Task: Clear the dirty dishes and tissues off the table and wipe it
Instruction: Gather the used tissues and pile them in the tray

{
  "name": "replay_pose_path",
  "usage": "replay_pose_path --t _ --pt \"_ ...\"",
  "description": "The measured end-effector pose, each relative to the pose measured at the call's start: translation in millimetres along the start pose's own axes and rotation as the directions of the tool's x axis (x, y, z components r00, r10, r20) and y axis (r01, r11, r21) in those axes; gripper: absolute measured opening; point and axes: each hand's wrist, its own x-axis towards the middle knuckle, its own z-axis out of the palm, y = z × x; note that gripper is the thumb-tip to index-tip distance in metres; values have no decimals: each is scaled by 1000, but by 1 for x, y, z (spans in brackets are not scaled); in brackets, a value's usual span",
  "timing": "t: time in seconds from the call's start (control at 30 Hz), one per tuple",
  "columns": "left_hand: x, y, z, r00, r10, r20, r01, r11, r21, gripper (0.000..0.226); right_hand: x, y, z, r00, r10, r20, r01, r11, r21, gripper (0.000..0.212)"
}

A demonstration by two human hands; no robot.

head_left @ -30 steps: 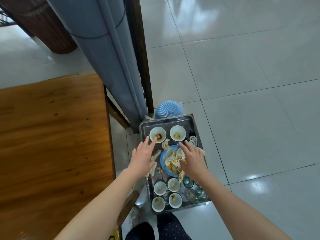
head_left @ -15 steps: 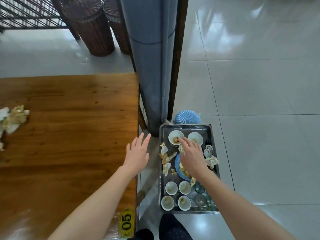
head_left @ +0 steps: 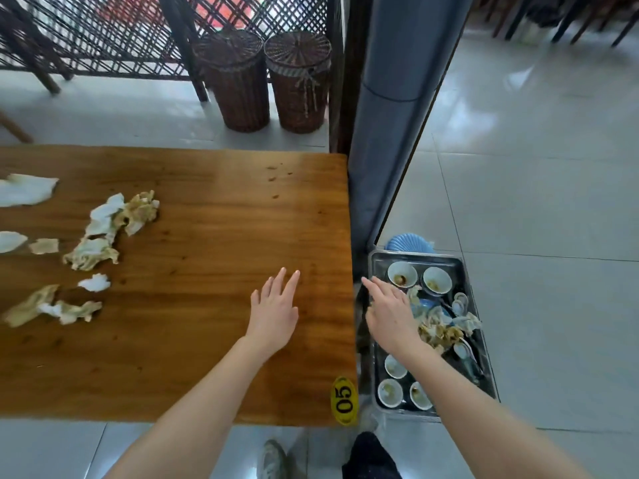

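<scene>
- Your left hand (head_left: 276, 312) is over the right part of the table (head_left: 207, 357), palm down, fingers straight and a little spread, holding nothing; I cannot tell whether it touches the wood.
- Your right hand (head_left: 389, 312) is over the near-left edge of the tray (head_left: 485, 368), fingers stretched forward, with nothing visibly in it.
- The tray sits low, just beside the table's right end, and already carries small bowls (head_left: 401, 274), spoons and a heap of soiled paper.
- What's left for you is the tissues (head_left: 117, 219): several crumpled, stained clumps and scraps scattered over the left part of the table, well apart from both hands.
- Expect them to be light, soft and probably damp or greasy, so they may tear or shed bits.
- Sweep the scraps together into one bunch, then close your fingers round the thick middle instead of pinching a loose corner.
- No dishes show on the table, so the wipe likely follows.
</scene>
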Motion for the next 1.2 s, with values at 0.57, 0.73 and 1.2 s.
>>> replay_pose_path --t 0.57,0.73,1.2 --pt "-80 -131 -58 979 -179 -94 180 984 1 63 -10 -149 25 987 -143 -77 143 990 -4 54" --pt "-91 -152 -60 958 -267 -107 268 963 -8 62 7 -159 33 978 -206 -32 206 978 -22 53" --pt "-107 -293 -76 910 -401 -104 394 915 -85 60 56 -290 87 946 -318 61 320 947 -24 50"
